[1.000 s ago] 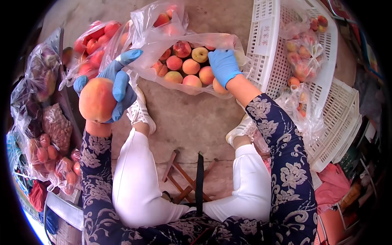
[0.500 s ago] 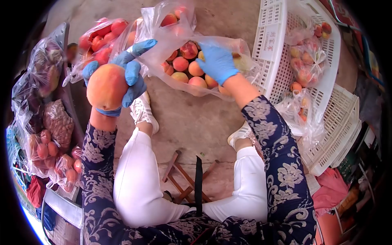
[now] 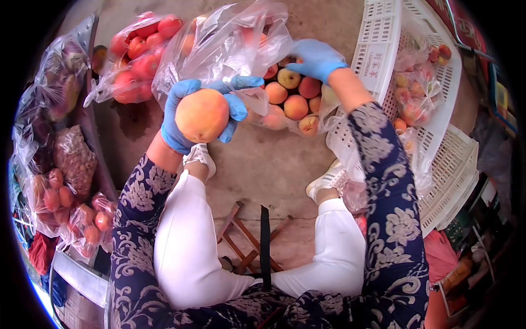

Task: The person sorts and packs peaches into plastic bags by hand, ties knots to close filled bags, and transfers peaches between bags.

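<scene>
My left hand [image 3: 205, 115], in a blue glove, is closed around a large yellow-orange peach [image 3: 201, 116] and holds it up before the bags. My right hand [image 3: 318, 57], also gloved in blue, reaches over the open clear plastic bag of peaches [image 3: 296, 107] at its upper right side. Its thumb and fingers curve at a reddish peach [image 3: 287, 60] there; the fingertips are partly hidden, so a grip cannot be made out. Crumpled clear plastic [image 3: 222, 52] spreads over the bag's left side, just behind my left hand.
A bag of tomatoes [image 3: 143, 57] lies at upper left. Bagged vegetables [image 3: 60, 192] line the left side. White plastic crates [image 3: 378, 52] with bagged fruit [image 3: 416, 90] stand on the right. A folding wooden stool [image 3: 246, 241] is between my white-trousered legs.
My left hand has moved right with the peach, closer to the bag. My right hand has shifted up and right, exposing more peaches. The clear plastic has spread toward the tomatoes.
</scene>
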The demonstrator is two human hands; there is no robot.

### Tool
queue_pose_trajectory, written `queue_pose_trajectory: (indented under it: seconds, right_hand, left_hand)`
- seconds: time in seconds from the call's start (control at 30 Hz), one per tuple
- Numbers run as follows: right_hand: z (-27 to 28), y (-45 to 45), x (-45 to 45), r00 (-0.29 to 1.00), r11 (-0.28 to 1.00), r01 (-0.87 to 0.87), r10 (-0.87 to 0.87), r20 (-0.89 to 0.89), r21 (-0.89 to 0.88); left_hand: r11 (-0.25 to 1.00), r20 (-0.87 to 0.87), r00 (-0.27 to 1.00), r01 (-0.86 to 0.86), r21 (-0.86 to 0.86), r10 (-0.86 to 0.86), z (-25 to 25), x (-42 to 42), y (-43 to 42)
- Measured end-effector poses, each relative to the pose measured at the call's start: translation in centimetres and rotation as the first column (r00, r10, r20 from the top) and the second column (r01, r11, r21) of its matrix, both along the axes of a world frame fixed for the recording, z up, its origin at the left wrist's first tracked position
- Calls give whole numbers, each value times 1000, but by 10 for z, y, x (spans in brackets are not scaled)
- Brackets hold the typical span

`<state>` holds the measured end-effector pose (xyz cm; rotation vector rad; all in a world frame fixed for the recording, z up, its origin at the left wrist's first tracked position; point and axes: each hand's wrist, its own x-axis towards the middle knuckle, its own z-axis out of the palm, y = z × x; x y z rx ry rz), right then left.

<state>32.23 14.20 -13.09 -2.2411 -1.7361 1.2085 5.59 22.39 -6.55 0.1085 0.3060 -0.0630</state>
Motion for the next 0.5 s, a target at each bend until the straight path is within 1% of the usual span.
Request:
queue_pose_trajectory:
  seconds: [0.03,0.07,0.17,0.2,0.3,0.33,0.4,0.43,0.47,0.5]
  right_hand:
    - [-20,-15,19,991,988,-105,95,95,112]
    - [-35,-27,30,964,953,-217,176,197,213]
    - [-43,-50,33,937,815,-333,229,266,474]
    - [-47,-51,33,930,865,-326,223,291,382]
    - [-57,-54,39,987,915,-160,153,48,372]
    - [-54,-60,39,995,923,-71,93,-39,377]
    - [-32,-72,40,978,925,100,-23,-208,367]
    - [-18,-75,38,859,919,288,-123,-496,271]
    - [-3,-80,35,649,892,436,-218,-729,122]
    - [8,-86,29,370,846,530,-296,-881,-62]
  left_hand:
    - [1000,-17,1000,21,-8,-21,-1,1,-1]
    - [998,-52,997,51,25,-49,-5,1,-2]
    - [999,31,999,42,-10,-42,-13,10,-5]
    - [999,30,999,42,-22,-42,-13,14,-3]
    - [999,28,1000,-4,-34,5,-16,19,-2]
    - [1000,34,999,-4,-28,5,-19,18,-1]
    - [999,40,999,3,-41,-1,-18,16,-5]
    - [999,47,999,4,-48,-1,-17,16,-7]
    - [999,38,999,6,-48,-4,-17,16,-9]
    - [999,28,1000,9,-46,-8,-16,15,-11]
